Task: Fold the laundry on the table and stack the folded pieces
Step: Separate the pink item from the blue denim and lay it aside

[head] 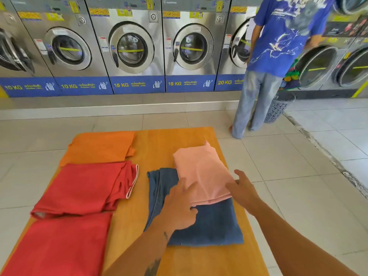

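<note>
A folded pink piece lies on the far part of a folded blue denim piece on the right half of the wooden table. My left hand rests flat on the denim, its fingers touching the pink piece's near left edge. At the pink piece's right edge is my right hand, fingers spread, holding nothing. On the left lie an orange piece, a red shirt with white trim and another red piece.
A person in a blue shirt and jeans stands beyond the table's far right corner beside a laundry basket. A row of washing machines lines the back wall. Tiled floor surrounds the table.
</note>
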The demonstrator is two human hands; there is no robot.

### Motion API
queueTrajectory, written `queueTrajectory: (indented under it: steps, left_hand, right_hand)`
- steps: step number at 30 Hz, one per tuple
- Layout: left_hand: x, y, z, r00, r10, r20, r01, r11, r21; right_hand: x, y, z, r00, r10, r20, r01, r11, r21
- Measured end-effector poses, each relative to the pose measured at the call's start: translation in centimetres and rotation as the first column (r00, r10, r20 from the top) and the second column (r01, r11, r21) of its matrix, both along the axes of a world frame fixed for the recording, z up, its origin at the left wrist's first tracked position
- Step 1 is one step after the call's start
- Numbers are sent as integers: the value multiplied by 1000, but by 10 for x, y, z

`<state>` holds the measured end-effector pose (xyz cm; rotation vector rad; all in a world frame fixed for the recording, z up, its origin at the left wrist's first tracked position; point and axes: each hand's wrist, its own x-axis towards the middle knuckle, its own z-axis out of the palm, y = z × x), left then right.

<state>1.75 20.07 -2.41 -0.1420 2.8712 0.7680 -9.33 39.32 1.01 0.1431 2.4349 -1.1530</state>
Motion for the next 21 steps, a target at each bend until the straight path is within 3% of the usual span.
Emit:
queueTrajectory:
  steps: [3,6,10,16,21]
  left_hand:
    - [-4,15,-13,999,40,22,-36,988,-151]
    - [-9,21,-19,996,87,-19,-88,953,-291]
    - [-15,15,-24,996,64,-70,-86,915,-394]
    - [-21,4,-25,993,44,-105,-73,954,-289]
    - [-12,-11,-20,994,-65,-85,51,986,-156]
  right_hand:
    - [-17,-1,-7,992,-109,59,118,980,-161]
    - [-26,-7,-10,954,-216,210,281,888,-365]
    - [-29,-17,-15,981,-136,141,173,937,-304]
    - [-40,-33,-15,985,-136,104,158,957,-244]
    - [-44,-36,-15,980,-194,40,197,942,-270]
